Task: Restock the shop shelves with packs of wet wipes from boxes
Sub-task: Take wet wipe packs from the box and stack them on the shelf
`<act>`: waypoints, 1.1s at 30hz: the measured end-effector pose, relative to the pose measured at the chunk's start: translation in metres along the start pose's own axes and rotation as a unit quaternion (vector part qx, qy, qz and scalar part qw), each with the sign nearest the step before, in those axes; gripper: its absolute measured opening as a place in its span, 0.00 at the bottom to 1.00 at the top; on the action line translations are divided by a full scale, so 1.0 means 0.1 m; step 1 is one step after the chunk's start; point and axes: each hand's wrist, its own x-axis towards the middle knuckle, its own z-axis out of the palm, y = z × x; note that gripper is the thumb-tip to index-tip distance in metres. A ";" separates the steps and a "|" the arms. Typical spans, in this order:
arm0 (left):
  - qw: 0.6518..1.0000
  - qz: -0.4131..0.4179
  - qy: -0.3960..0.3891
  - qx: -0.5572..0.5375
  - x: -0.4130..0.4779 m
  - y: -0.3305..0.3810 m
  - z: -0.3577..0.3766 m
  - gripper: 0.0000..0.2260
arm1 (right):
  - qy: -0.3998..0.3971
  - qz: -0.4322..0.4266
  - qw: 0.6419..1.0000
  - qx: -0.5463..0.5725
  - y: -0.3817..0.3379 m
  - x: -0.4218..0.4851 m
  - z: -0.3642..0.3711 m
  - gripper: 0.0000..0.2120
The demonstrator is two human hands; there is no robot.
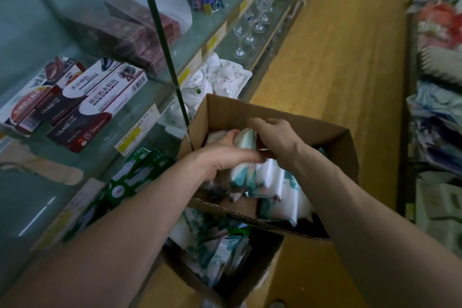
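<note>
An open cardboard box (322,142) stands on the floor in front of me with several white-and-teal packs of wet wipes (277,182) inside. My left hand (222,155) reaches into the box and grips a stack of packs (243,172) from the left side. My right hand (275,137) comes from the right and curls over the top of the same stack. A second open box (287,270) sits nearer to me, also holding wipe packs (212,245).
Glass shelves (140,112) run along my left with red and white boxes (82,105), green packs (135,172), white tea sets (220,77) and wine glasses (250,30). The wooden floor aisle (337,52) stretches ahead. Racks of packaged goods (437,107) line the right.
</note>
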 end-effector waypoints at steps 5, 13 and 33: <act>0.937 -0.041 -0.126 -0.323 -0.12 0.10 0.12 0.11 | -0.012 -0.004 0.998 0.069 -0.03 -0.29 -0.08 0.14; 0.903 -0.066 -0.073 -0.418 -0.35 0.26 0.53 0.10 | -0.050 -0.099 0.993 0.028 0.29 -1.05 -0.28 0.32; 0.876 -0.058 -0.275 -0.392 -1.95 0.56 3.07 0.15 | 0.367 -0.160 0.871 0.285 1.52 -3.38 -1.86 0.06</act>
